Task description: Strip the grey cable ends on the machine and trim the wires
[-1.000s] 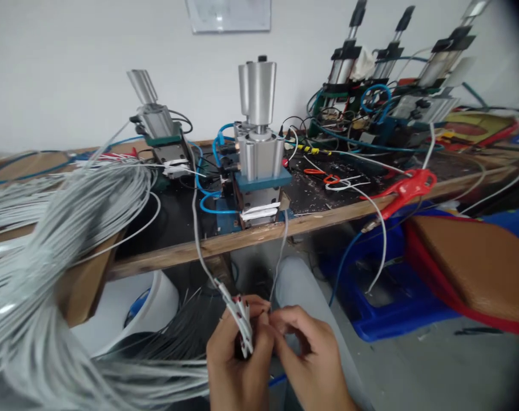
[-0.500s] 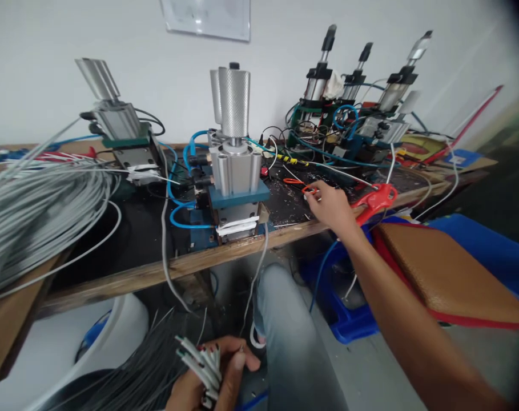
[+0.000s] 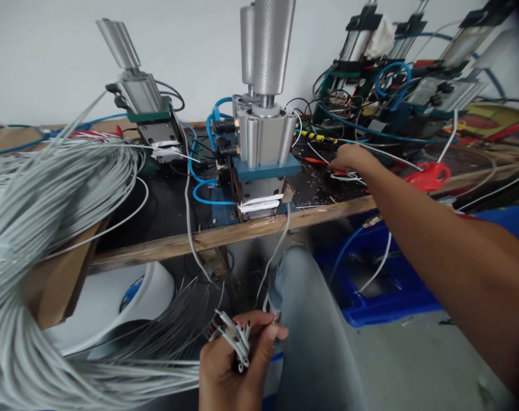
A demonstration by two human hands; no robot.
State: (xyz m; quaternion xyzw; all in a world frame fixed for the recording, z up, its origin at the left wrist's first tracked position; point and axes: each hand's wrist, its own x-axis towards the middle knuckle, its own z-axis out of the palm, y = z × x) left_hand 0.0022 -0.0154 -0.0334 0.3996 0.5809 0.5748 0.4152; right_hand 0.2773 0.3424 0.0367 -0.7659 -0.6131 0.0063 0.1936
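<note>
Clenching a fistful of cable ends [image 3: 238, 344] in my left hand [image 3: 229, 377], I have them pinched between the thumb and curled fingers, low beside my knee [image 3: 310, 308], with the white tips fanned upward. My right hand [image 3: 349, 158] is stretched out over the bench [image 3: 199, 240], palm down, fingertips on what look like orange-handled scissors [image 3: 323, 164]. Whether those fingers have closed on the handles I cannot tell, since the back of the hand hides them.

As I judge it, the reach goes well if the left fist holds firm, so that no end slides out of line or drops back among the others while my eyes are up on the bench. The right hand does best coming at the handles from above, because loose white wire [image 3: 352, 178] lies touching them and could be dragged along.

The scissors lie on the dark bench top, just right of the press [image 3: 263, 131] with its tall metal cylinder, and left of a red clamp [image 3: 428, 176]. From the left fist they are well apart, up and to the right, beyond the wooden edge. From the fist the grey cables run off to the left and rise into the big coil [image 3: 49, 194] draped over that end of the bench. A white bucket [image 3: 113, 297] stands beneath it, and a blue crate [image 3: 370, 297] sits on the floor under my right arm.
</note>
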